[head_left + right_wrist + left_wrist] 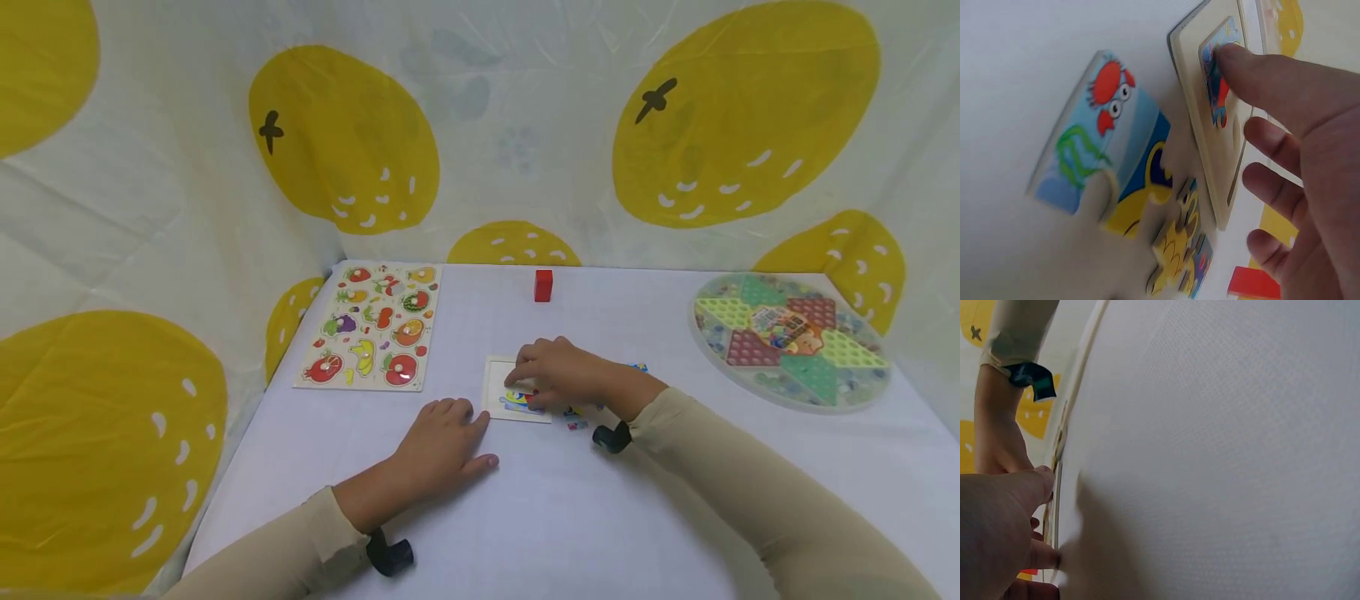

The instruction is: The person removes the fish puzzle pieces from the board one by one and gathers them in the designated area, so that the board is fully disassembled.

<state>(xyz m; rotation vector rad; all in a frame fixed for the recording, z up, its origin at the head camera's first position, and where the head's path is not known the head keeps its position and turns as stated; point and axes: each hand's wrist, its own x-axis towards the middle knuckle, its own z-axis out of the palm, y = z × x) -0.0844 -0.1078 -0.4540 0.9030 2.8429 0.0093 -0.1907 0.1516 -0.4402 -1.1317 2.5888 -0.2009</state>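
My right hand (558, 371) is over a small wooden jigsaw tray (491, 387), its fingers bent loosely above it. In the right wrist view the thumb presses on a colourful jigsaw piece (1210, 81) inside the tray, while the other visible fingertips hang apart from that piece. Beside the tray lie a piece with a red crab (1129, 144) and several yellow and blue pieces (1175, 247), partly covered by the right forearm in the head view. My left hand (442, 446) rests on the table with fingers spread, one fingertip at the tray's near left corner.
A fruit-picture board (360, 333) lies at the back left. One red block (543, 286) stands near the table's back edge. At the right is a round board game (795, 342) with coloured triangles under a clear cover. A fruit-print cloth hangs behind.
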